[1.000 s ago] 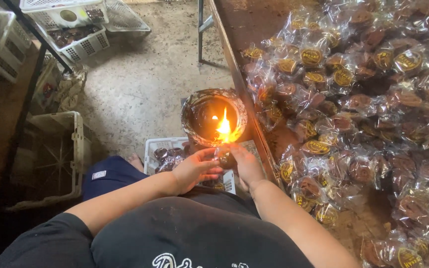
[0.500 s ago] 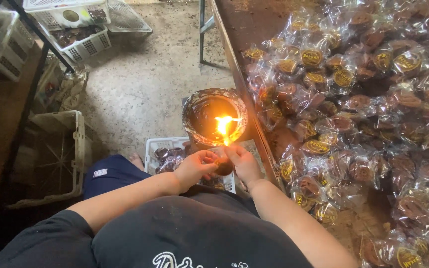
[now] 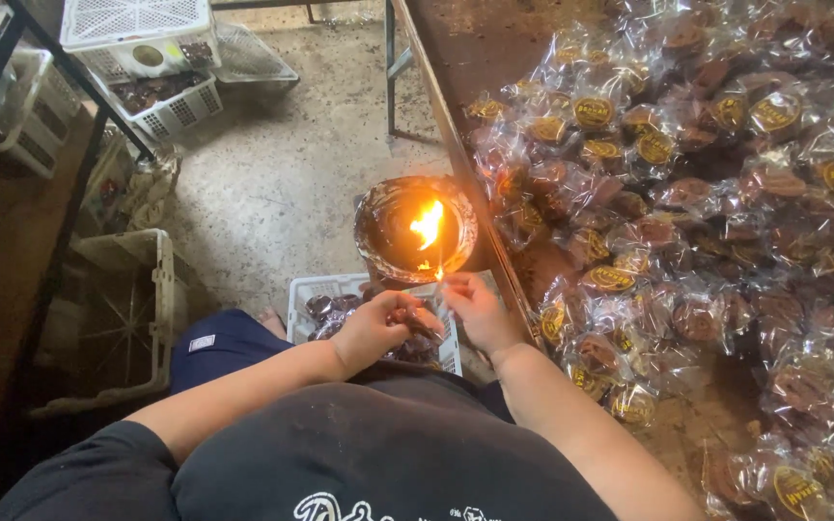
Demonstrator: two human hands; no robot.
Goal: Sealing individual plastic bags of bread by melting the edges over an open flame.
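1. Head view, looking down past a dark shirt at two bare hands held low over a small white crate (image 3: 325,294) of wrapped pieces.
2. Left hand (image 3: 378,328): fingers curled shut around a dark wrapped packet (image 3: 417,323), only its right end showing past the thumb; knuckles turned up, forearm angled in from lower left.
3. Right hand (image 3: 470,311): fingertips pinched together on the free edge of that same packet's clear wrap, thumb and forefinger pointing up and left toward the flame.
4. Packet: between the two hands, long axis running roughly left to right, just above the crate and just below the bowl's near rim.
5. Flame (image 3: 427,224): burning inside a round foil-lined bowl (image 3: 378,236), straight ahead of both hands. Pinched wrap edge near the bowl's near rim; touching the fire or not, cannot tell.
6. Key relation: flame lies forward and slightly up from the fingertips, right hand nearer to it than left, packet's long axis lying across the line to the flame rather than along it.
7. Surroundings: long table edge (image 3: 456,145) just right of the bowl, heaped with clear-wrapped brown cakes (image 3: 687,193) bearing round gold labels; concrete floor (image 3: 282,183) and more white plastic crates (image 3: 137,48) to the left.
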